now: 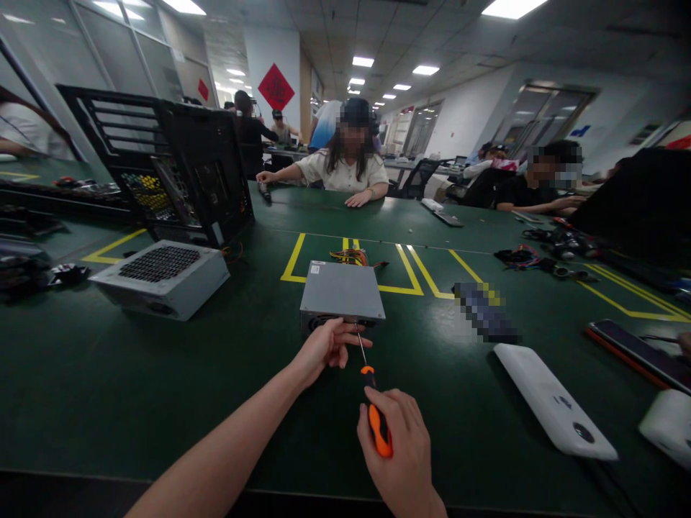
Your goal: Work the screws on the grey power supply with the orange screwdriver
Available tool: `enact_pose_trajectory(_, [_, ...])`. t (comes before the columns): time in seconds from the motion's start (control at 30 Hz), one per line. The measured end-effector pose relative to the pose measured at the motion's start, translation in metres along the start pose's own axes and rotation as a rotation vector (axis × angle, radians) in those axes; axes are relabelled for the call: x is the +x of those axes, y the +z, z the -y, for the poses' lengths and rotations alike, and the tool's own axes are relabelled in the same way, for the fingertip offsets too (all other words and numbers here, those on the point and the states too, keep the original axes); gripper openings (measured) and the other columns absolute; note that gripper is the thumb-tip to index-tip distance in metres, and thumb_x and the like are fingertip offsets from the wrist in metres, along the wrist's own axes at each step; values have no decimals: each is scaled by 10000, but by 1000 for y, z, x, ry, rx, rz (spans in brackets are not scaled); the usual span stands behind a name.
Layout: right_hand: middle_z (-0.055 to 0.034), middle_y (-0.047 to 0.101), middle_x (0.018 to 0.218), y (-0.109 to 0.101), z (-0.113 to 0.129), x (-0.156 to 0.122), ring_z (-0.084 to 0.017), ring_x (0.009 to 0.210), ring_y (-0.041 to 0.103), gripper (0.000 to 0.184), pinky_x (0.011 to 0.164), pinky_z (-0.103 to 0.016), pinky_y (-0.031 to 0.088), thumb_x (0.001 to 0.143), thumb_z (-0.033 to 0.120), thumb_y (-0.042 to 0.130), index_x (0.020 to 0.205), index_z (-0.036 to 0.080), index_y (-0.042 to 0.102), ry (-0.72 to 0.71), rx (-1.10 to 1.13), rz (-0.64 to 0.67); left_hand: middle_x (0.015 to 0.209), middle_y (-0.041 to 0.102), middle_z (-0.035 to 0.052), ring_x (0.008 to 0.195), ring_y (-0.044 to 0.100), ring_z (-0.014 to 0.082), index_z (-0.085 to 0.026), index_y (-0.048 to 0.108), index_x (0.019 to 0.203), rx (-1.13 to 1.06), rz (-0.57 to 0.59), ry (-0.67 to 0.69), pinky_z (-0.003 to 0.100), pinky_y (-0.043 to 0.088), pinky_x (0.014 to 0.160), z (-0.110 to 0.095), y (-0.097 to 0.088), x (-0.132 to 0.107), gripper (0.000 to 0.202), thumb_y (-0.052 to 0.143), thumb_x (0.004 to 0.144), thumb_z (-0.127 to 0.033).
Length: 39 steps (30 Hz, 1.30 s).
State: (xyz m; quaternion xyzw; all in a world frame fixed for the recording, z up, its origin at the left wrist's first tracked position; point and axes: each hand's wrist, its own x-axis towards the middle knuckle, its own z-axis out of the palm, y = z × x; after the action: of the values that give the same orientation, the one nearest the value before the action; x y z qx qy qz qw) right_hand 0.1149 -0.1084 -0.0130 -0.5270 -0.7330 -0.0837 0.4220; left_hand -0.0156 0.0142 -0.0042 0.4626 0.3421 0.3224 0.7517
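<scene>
The right hand [402, 450], nearest the camera, is closed around the orange and black handle of a screwdriver [378, 424], whose thin steel shaft slants up to the near face of a grey box [342, 291]. The left hand [327, 345] rests against that same face with its fingers drawn narrow beside the shaft's tip; whether they pinch anything is hard to tell, and the tip itself is hidden behind them. The box is plain sheet metal, flat and square-cornered, and sits mid-table just inside yellow lines [294, 259] taped on the dull green table [216, 374], which gives a soft sheen under the ceiling panels. To the right lie a smooth white slab [553, 403] with rounded ends, a pixelated patch, and a dark phone [637, 349] edged in orange, cut off by the frame. To the left stands a second grey unit [162, 277] with a round fan grille on top. Coloured wires [350, 257] show just behind the box. Farther left a black case [178, 173] stands open, its inside too dark to read. Across the table a person [345, 169] sits with both arms on it; behind, an open office with a red diamond sign [276, 87] on a pillar
</scene>
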Motion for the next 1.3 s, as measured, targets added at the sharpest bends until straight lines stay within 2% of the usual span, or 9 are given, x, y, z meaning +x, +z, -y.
enact_pose_trajectory(0.1, [-50, 544, 756, -1, 1, 1, -164, 681, 549, 211, 603, -318, 465, 764, 154, 514, 971, 173, 547, -21, -35, 32, 1024, 625, 156, 384, 415, 41, -103, 541, 1091, 17, 1, 7, 216, 127, 380, -1, 0, 0, 537, 263, 829, -480])
enact_pose_trajectory(0.23, [-76, 590, 840, -2, 1, 2, -177, 718, 572, 301, 608, -320, 484, 787, 254, 513, 1071, 160, 479, 56, 20, -3, 1023, 625, 158, 393, 424, 44, -102, 537, 1094, 20, 10, 10, 212, 143, 383, -2, 0, -1, 538, 260, 829, -480])
enact_pose_trajectory(0.43, [-38, 534, 722, -1, 1, 0, -152, 650, 537, 213, 589, -308, 455, 753, 114, 514, 957, 168, 548, -47, -43, 5, 1033, 623, 151, 393, 428, 44, -109, 533, 1091, 7, 29, 18, 212, 137, 381, -1, -1, -1, 503, 268, 828, -445])
enact_pose_trajectory(0.67, [-72, 597, 842, -2, 2, 3, -171, 723, 578, 318, 611, -313, 494, 789, 232, 515, 1097, 164, 474, 42, 34, -6, 1037, 620, 148, 402, 426, 45, -112, 522, 1100, 27, 21, 18, 205, 162, 383, -4, 2, -3, 487, 282, 816, -427])
enact_pose_trajectory(0.97, [-64, 599, 823, -8, -4, -5, -161, 722, 580, 292, 622, -309, 493, 770, 140, 524, 1058, 151, 482, 24, 120, -87, 1006, 627, 130, 426, 441, 51, -116, 529, 1095, 59, 17, 27, 197, 199, 394, -6, 3, -5, 480, 282, 820, -423])
enact_pose_trajectory(1.03, [-66, 590, 831, -11, -5, -9, -164, 728, 574, 282, 618, -308, 485, 767, 136, 523, 1047, 156, 495, 72, 131, -145, 889, 650, 106, 416, 429, 61, -113, 538, 1067, 190, 5, 22, 199, 213, 398, -8, 1, -6, 449, 295, 820, -399])
enact_pose_trajectory(1.13, [-69, 582, 863, -13, -6, -12, -167, 734, 571, 279, 626, -313, 481, 767, 143, 526, 1044, 171, 509, 146, 147, -212, 702, 630, 50, 473, 471, 97, -136, 588, 968, 605, -35, 119, 214, 298, 459, -8, -2, -12, 336, 387, 805, -350])
enact_pose_trajectory(1.23, [-67, 579, 860, -14, -6, -13, -166, 724, 573, 269, 621, -308, 482, 768, 149, 527, 1035, 171, 519, 165, 165, -218, 771, 621, 41, 661, 546, 146, -196, 628, 907, 1031, -37, 312, 242, 354, 578, -7, -3, -19, 229, 472, 792, -318])
enact_pose_trajectory(1.3, [-64, 582, 852, -14, -5, -13, -163, 714, 574, 259, 610, -302, 481, 770, 150, 524, 1028, 173, 524, 165, 170, -218, 837, 612, 41, 699, 550, 158, -219, 629, 911, 1205, -4, 370, 252, 355, 590, -6, -3, -23, 205, 491, 796, -317])
